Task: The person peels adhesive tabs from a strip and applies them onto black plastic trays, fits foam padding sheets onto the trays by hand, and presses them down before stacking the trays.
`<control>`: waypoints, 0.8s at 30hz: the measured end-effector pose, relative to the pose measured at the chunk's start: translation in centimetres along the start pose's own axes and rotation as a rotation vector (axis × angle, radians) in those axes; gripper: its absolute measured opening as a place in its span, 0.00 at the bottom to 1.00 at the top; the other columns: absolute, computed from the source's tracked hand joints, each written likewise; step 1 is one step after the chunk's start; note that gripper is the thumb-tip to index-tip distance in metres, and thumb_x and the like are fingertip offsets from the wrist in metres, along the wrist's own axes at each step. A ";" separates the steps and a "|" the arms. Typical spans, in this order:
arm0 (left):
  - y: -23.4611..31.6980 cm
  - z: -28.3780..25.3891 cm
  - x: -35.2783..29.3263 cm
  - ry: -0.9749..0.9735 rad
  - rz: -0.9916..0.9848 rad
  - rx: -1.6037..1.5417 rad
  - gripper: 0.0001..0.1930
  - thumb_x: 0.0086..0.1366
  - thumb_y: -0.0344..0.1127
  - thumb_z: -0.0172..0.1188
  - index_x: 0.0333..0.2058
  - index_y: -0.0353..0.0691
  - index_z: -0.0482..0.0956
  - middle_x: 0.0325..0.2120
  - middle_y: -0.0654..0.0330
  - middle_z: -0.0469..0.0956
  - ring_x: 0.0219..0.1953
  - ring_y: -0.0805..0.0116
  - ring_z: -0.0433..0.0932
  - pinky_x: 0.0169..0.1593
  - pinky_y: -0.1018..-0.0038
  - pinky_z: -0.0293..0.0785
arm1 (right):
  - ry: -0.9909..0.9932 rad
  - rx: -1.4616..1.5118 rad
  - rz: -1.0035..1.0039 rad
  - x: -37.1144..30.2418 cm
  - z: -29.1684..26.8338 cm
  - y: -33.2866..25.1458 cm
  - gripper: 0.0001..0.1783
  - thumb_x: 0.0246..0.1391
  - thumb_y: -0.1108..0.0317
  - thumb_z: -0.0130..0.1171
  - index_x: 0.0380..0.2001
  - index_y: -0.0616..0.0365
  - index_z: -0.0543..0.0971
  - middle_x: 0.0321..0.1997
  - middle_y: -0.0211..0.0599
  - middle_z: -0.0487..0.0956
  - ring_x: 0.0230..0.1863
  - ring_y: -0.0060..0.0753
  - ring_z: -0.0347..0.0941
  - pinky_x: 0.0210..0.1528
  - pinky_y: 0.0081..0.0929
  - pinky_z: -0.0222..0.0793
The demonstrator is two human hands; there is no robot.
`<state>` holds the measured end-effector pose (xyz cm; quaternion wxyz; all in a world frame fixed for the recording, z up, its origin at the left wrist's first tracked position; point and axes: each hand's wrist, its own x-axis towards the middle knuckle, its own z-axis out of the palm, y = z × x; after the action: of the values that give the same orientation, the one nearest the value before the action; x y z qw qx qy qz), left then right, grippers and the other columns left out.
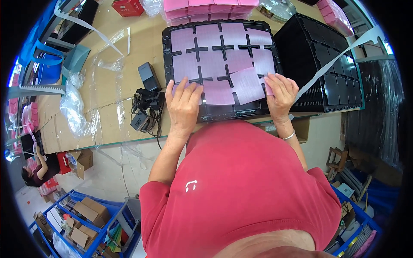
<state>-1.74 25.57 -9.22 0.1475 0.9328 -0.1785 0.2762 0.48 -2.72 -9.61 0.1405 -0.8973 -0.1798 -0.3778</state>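
A black compartment tray lies in front of me, with thin pink square sheets in its compartments. One pink square sheet lies tilted across the dividers near the front right. My left hand rests on the front left corner, its fingers extended over the sheet there. At the front right corner, my right hand is closed, thumb and fingers pinching a small visible part of another pink sheet. The rest of that sheet is hidden by the hand.
Right of the tray stands a tall stack of black trays. Pink stacks sit behind it. On the left are a black handheld device, tangled cables and plastic wrap. Another person works at far left.
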 end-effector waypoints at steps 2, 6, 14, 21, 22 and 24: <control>0.3 -0.4 0.8 0.037 0.002 0.000 0.10 0.53 0.28 0.64 0.36 0.45 0.82 0.36 0.63 0.81 0.51 0.62 0.76 0.61 0.56 0.59 | 0.041 -0.003 -0.010 1.1 -0.4 -0.3 0.11 0.44 0.76 0.64 0.34 0.53 0.83 0.41 0.27 0.83 0.46 0.29 0.76 0.51 0.33 0.62; 0.5 -1.4 1.0 0.023 0.004 -0.019 0.10 0.53 0.28 0.65 0.36 0.45 0.81 0.34 0.63 0.82 0.49 0.62 0.77 0.61 0.57 0.60 | -0.009 0.046 -0.066 2.1 -2.3 -0.6 0.13 0.43 0.77 0.60 0.35 0.53 0.83 0.41 0.28 0.83 0.44 0.31 0.76 0.48 0.32 0.62; 1.0 -1.4 -1.5 -0.034 -0.063 -0.085 0.12 0.52 0.26 0.64 0.37 0.43 0.81 0.33 0.62 0.81 0.49 0.61 0.77 0.61 0.55 0.59 | -0.198 0.184 -0.265 0.2 -2.5 -3.4 0.10 0.47 0.69 0.58 0.35 0.52 0.83 0.46 0.28 0.81 0.48 0.29 0.74 0.51 0.31 0.62; 1.2 -0.4 -0.8 -0.027 -0.084 -0.081 0.12 0.52 0.27 0.67 0.37 0.45 0.81 0.33 0.63 0.81 0.48 0.62 0.78 0.61 0.57 0.59 | -0.130 0.100 -0.131 0.1 -0.8 -2.0 0.14 0.41 0.81 0.56 0.31 0.52 0.83 0.45 0.26 0.82 0.48 0.30 0.74 0.51 0.31 0.61; 1.1 -0.2 -0.6 -0.027 -0.084 -0.082 0.12 0.52 0.27 0.67 0.37 0.45 0.81 0.33 0.63 0.81 0.48 0.62 0.78 0.61 0.57 0.59 | -0.140 0.083 -0.105 0.1 -0.8 -1.9 0.15 0.39 0.82 0.57 0.31 0.52 0.83 0.44 0.26 0.82 0.47 0.30 0.74 0.50 0.32 0.61; 1.0 -0.1 -0.2 -0.046 -0.075 -0.061 0.12 0.52 0.27 0.66 0.37 0.45 0.81 0.33 0.63 0.81 0.47 0.63 0.78 0.61 0.58 0.59 | -0.132 0.055 -0.076 0.3 -0.6 -1.4 0.13 0.40 0.79 0.57 0.31 0.53 0.83 0.43 0.28 0.82 0.46 0.31 0.74 0.50 0.32 0.61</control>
<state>-2.35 24.80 -9.14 0.1821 0.9400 -0.1549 0.2433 -0.34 -1.60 -8.78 0.1384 -0.9085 -0.2330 -0.3181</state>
